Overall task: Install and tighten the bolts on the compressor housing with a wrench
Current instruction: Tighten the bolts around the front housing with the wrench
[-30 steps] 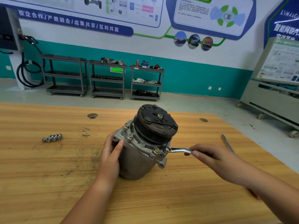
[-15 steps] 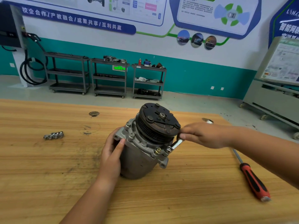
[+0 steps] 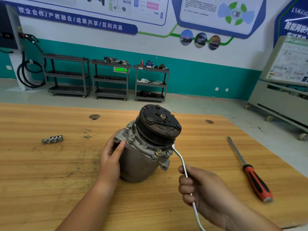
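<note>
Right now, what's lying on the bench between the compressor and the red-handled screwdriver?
Only bare wood of the bench lies between the compressor and the screwdriver in the head view.

Head view: looks from your head, forward and down across the tabletop (image 3: 50,180).
Nearness: close over your hands; carts (image 3: 110,79) stand far.
Shared views: one camera only.
</note>
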Tool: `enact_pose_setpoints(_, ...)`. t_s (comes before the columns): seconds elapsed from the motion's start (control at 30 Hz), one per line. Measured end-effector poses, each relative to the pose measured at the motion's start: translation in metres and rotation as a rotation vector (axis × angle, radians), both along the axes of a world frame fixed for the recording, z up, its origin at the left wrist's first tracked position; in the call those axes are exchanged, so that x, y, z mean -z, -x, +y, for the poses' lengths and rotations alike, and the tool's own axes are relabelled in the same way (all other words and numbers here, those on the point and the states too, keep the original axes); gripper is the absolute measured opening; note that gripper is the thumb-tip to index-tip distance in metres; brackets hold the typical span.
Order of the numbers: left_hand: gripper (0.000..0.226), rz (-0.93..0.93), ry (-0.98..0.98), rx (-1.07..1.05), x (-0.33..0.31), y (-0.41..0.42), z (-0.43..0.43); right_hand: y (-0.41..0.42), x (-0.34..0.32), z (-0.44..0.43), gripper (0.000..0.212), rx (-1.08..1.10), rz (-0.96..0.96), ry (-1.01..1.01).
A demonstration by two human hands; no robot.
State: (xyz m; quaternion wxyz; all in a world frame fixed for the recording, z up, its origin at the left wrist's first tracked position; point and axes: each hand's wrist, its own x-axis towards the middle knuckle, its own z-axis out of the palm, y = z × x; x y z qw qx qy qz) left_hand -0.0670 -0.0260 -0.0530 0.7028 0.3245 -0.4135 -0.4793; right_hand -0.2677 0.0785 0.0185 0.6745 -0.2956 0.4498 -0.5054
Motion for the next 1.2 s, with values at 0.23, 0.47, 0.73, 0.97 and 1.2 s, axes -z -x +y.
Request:
enact_pose_setpoints(0.23,0.045,0.008,0.016,-0.005,0.001,0.001,-0.003,0.016,0.022,0.033,0.027,-0.082,-0.061,-0.001)
enact_pose_setpoints(0.47,0.031,0.001,0.042,-0.010,0.002,0.001,-0.002,0.055,-0.012,0.020,0.025,-0.220,0.956,0.404)
enact_pose_setpoints(0.73,0.033,0.019,0.040,-0.019,0.001,0.002,-0.003,0.071,-0.048,-0.034,0.029,-0.353,1.593,0.753)
enact_pose_setpoints(0.97,0.039,0.001,0.042,-0.005,0.001,0.001,-0.002,0.072,-0.079,-0.068,0.028,-0.596,1.727,0.679)
enact_pose_setpoints(1.2,0.028,0.018,0.055,-0.018,0.002,0.002,-0.004,0.072,-0.089,-0.074,0.028,-0.920,1.492,0.281)
